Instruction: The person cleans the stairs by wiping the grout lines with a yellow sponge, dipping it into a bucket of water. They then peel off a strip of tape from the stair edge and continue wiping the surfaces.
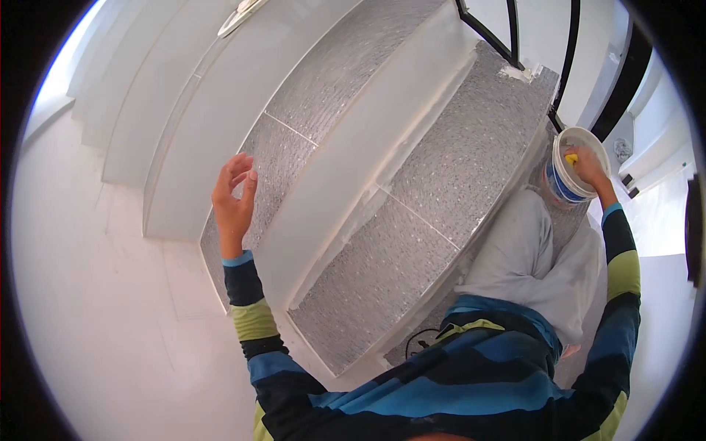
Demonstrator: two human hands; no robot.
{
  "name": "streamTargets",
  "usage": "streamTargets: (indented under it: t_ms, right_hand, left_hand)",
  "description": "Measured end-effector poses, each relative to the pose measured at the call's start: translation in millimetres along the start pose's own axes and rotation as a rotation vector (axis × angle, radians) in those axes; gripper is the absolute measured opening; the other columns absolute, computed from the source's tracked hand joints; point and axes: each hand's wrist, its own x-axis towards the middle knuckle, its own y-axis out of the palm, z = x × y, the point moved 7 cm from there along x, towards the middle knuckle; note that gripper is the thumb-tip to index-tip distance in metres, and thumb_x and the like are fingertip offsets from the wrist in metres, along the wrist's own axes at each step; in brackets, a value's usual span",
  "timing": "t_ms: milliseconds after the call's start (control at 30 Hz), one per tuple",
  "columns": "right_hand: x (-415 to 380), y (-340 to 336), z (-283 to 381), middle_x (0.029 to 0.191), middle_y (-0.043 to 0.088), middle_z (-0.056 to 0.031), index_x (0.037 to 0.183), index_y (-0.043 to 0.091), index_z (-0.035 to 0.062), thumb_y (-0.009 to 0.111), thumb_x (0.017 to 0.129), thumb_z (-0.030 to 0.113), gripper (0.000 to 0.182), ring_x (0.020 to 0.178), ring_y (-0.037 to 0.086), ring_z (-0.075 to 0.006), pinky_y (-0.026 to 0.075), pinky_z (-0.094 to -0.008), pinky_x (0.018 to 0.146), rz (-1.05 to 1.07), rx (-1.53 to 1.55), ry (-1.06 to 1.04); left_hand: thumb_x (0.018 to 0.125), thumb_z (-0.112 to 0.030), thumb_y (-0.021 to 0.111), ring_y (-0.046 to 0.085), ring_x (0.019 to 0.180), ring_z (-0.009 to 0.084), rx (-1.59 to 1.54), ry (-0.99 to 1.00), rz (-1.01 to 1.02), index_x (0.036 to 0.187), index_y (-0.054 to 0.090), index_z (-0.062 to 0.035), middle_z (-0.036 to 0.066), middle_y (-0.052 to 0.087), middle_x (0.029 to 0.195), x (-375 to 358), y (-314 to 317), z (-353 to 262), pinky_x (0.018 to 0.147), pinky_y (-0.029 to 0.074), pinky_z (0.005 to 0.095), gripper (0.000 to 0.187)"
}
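Observation:
My right hand (pixel 587 167) reaches into a white bucket (pixel 562 186) with a blue label, its fingers closed around a small yellow object (pixel 571 158). Only a bit of that yellow piece shows, and I cannot tell its kind. My left hand (pixel 234 198) is raised over the left end of a speckled grey stair tread (pixel 273 151), fingers loosely curved and apart, holding nothing. Between my hands lies the lower speckled tread (pixel 441 184), with a whitish smear along its back edge below the white riser (pixel 368 158).
Black metal railing bars (pixel 513 37) rise at the upper right beside the bucket. White patchy material (pixel 523 73) sits at the tread's corner near them. A dark cord (pixel 419 339) lies by my waist. White wall (pixel 95 279) borders the steps on the left.

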Motion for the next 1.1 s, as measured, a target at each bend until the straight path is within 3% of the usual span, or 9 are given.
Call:
streamTargets:
  t_ms: [133,333,533,633,733,867,933,1033,1100]
  right_hand:
    - [-8.5,-31.7,31.5,0.097,0.063,-0.0203,0.098,0.066,0.004,0.061,0.08,0.015,0.022,0.094,0.057,-0.0382,0.043,-0.042,0.087,-0.011,0.002,0.117]
    - [-4.4,6.2,-23.6,0.095,0.06,-0.0226,0.091,0.067,0.002,0.063,0.08,0.016,0.018,0.095,0.056,-0.0391,0.042,-0.0463,0.084,0.0,0.145,0.142]
    - [-8.7,20.5,-29.7,0.094,0.059,-0.0241,0.085,0.065,0.0015,0.057,0.083,0.014,0.014,0.094,0.056,-0.0401,0.042,-0.0464,0.084,-0.008,-0.007,0.146]
    - [-13.3,25.8,-23.6,0.095,0.059,-0.0232,0.088,0.063,0.0007,0.059,0.08,0.011,0.014,0.093,0.057,-0.0395,0.044,-0.0471,0.083,-0.022,-0.149,0.261]
    - [-14.1,-2.1,1.3,0.101,0.059,-0.0222,0.096,0.061,0.0013,0.064,0.077,0.015,0.024,0.095,0.058,-0.0391,0.045,-0.0479,0.082,0.101,-0.251,0.437]
    - [-13.2,-42.5,27.6,0.107,0.059,-0.0201,0.109,0.06,0.004,0.068,0.075,0.02,0.039,0.099,0.058,-0.0381,0.047,-0.0469,0.085,0.087,-0.282,0.292]
    - [-11.8,-74.6,45.9,0.115,0.058,-0.0193,0.121,0.056,0.0066,0.07,0.073,0.022,0.052,0.102,0.058,-0.0378,0.047,-0.044,0.089,0.189,-0.263,0.302]
    - [27.7,-111.6,41.6,0.122,0.056,-0.0167,0.134,0.046,0.007,0.07,0.073,0.026,0.068,0.104,0.058,-0.0312,0.045,-0.0382,0.092,-0.1,-0.045,0.004]
    - [54.1,-159.7,147.4,0.12,0.056,-0.0128,0.137,0.041,0.0039,0.068,0.072,0.033,0.077,0.108,0.055,-0.023,0.044,-0.033,0.092,0.09,0.88,0.102]
  left_hand:
    - [0.089,-0.016,0.061,0.062,0.101,0.0225,0.172,-0.068,0.09,0.118,0.057,-0.0037,0.012,0.065,0.108,17.7,0.8,44.8,0.084,0.05,0.0362,0.033]
    - [0.085,-0.013,0.063,0.061,0.101,0.0263,0.453,0.06,0.151,0.114,0.058,-0.0039,0.013,0.063,0.109,20.1,-4.4,84.2,0.084,0.049,0.0368,0.031]
    - [0.082,-0.006,0.064,0.063,0.098,0.0265,0.254,0.086,-0.125,0.106,0.062,-0.0029,0.013,0.065,0.104,10.9,-16.4,1.2,0.084,0.048,0.035,0.025]
    - [0.076,-0.011,0.07,0.064,0.092,0.0254,0.017,0.199,0.017,0.103,0.065,-0.0049,0.011,0.067,0.097,-33.6,32.4,-67.3,0.083,0.049,0.0345,0.028]
    - [0.081,-0.018,0.07,0.061,0.1,0.0249,-0.599,-0.018,0.646,0.109,0.062,-0.0063,0.011,0.064,0.105,-99.0,147.3,-118.3,0.088,0.046,0.0348,0.032]
    - [0.084,-0.016,0.063,0.058,0.1,0.0315,-0.772,0.395,0.721,0.109,0.059,-0.0054,0.013,0.062,0.104,-188.6,271.5,-184.0,0.086,0.046,0.0397,0.027]
    - [0.083,-0.014,0.063,0.058,0.097,0.0323,-0.834,0.397,0.724,0.107,0.059,-0.0054,0.013,0.062,0.103,-197.5,297.0,-191.5,0.085,0.047,0.0402,0.026]
    - [0.081,-0.014,0.064,0.059,0.094,0.0332,-0.937,0.39,0.738,0.106,0.059,-0.0056,0.013,0.061,0.102,-192.5,317.6,-187.0,0.082,0.047,0.0409,0.026]
    - [0.081,-0.014,0.065,0.059,0.093,0.0333,-0.983,0.384,0.74,0.106,0.06,-0.0057,0.013,0.062,0.102,-187.3,326.9,-180.6,0.081,0.048,0.0411,0.027]
